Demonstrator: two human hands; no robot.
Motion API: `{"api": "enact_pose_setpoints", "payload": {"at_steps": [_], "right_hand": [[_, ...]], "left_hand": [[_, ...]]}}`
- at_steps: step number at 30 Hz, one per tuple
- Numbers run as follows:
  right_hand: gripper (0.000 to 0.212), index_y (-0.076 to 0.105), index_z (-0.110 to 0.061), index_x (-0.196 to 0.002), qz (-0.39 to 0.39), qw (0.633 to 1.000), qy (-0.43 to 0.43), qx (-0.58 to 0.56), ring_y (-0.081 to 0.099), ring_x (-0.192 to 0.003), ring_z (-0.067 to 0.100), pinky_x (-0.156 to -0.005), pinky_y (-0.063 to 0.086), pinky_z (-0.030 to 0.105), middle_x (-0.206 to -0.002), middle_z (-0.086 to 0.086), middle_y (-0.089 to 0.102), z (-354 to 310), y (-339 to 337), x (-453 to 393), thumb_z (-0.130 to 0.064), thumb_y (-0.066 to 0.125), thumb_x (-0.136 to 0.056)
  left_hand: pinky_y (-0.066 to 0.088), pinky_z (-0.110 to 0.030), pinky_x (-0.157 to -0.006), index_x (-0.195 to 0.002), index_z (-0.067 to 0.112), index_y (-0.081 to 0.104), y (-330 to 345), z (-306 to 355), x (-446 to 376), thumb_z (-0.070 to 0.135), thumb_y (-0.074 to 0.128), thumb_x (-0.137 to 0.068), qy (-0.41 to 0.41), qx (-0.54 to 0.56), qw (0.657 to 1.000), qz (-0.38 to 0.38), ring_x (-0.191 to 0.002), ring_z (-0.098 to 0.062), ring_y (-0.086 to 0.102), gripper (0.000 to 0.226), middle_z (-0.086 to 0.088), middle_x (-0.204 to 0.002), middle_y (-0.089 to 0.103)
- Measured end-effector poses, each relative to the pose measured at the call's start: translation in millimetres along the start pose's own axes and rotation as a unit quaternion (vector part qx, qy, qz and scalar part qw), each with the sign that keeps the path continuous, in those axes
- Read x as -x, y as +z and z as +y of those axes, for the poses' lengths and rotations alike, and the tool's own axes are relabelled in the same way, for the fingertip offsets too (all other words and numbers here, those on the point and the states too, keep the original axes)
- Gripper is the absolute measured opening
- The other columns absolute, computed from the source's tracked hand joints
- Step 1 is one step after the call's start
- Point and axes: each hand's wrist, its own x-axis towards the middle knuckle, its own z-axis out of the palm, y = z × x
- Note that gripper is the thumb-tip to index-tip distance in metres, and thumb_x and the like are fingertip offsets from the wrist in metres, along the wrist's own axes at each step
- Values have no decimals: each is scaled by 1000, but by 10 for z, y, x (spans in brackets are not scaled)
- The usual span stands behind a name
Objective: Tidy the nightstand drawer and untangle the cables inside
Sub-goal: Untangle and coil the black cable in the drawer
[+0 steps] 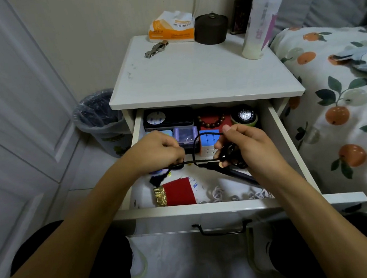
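Over the open white wooden drawer point(284, 136), the left hand point(157, 151) pinches a thin black cable point(195, 145) with curled fingers, while the right hand point(250, 145), at 3 o'clock, clamps its coiled bundle.

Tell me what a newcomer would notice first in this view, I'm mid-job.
The two hands over the open drawer: the left hand pinches one end of a black cable, the right hand grips its coiled bundle. Behind them, a colourful cube sits mid-drawer, and a red pouch lies at the front left, near white cables along the front edge.
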Motion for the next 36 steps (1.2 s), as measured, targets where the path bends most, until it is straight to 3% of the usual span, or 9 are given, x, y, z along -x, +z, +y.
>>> {"api": "enact_pose_setpoints", "payload": {"at_steps": [3,5,8,12,17,21,28,33,36], "right_hand": [[22,60,-5,-82,3,997,26,-68,66,-67,23,-49,50,30,-78,11,66,20,16,-11,-13,51,-100],[20,61,-3,-82,-1,995,28,-94,68,-69,25,-49,50,30,-79,11,67,22,17,-16,-10,50,-97],[16,63,-1,-85,-21,991,34,-129,71,-77,27,-51,52,29,-83,13,69,2,8,-19,-9,50,-87],[21,65,4,-100,-16,992,26,-126,72,-86,24,-66,58,29,-95,14,71,-5,-17,-12,1,46,-93],[21,67,-16,-110,27,992,-118,41,73,-76,21,-70,58,26,-84,-1,71,-36,-53,77,-4,61,-94],[20,71,-20,-106,38,976,-180,120,72,-68,15,-64,54,19,-80,2,70,-62,-53,114,-8,67,-90],[25,71,-24,-110,14,977,-165,136,71,-67,13,-63,54,18,-76,-6,73,-44,3,166,-13,72,-87],[16,72,-13,-102,43,986,-146,64,71,-63,18,-62,57,24,-73,-1,71,-47,96,171,-7,70,-87],[13,70,-3,-101,44,995,-85,-34,69,-61,21,-61,58,27,-72,4,70,-91,66,150,-5,58,-95]], "left_hand": [[42,-1,-65,-69,24,74,31,2,64,23,70,-85,82,-100,992,2,-83,0,61,17,11,-81,69],[43,-4,-74,-77,27,75,30,40,93,24,69,-87,112,-89,989,-42,-92,1,61,12,12,-91,71],[49,-13,-73,-86,26,73,57,126,143,27,72,-88,139,-13,984,-108,-77,-3,67,3,8,-79,73],[53,-33,-71,-88,22,75,114,184,158,24,69,-90,180,23,983,-35,-68,-22,65,6,-3,-71,70],[49,-15,-63,-93,23,75,105,184,163,14,66,-91,214,97,966,107,-61,-3,62,13,17,-71,69],[53,-23,-63,-94,14,77,128,219,210,8,69,-88,252,99,950,152,-61,-5,62,11,11,-70,69],[46,-7,-63,-93,15,75,201,285,263,3,69,-87,282,109,938,171,-66,3,64,15,19,-73,68],[44,-28,-51,-81,16,74,287,305,224,18,75,-85,260,97,954,113,-53,-15,54,4,2,-65,64],[37,-19,-51,-80,21,72,350,282,205,18,79,-82,252,105,951,144,-52,-7,43,8,3,-66,58]]}}
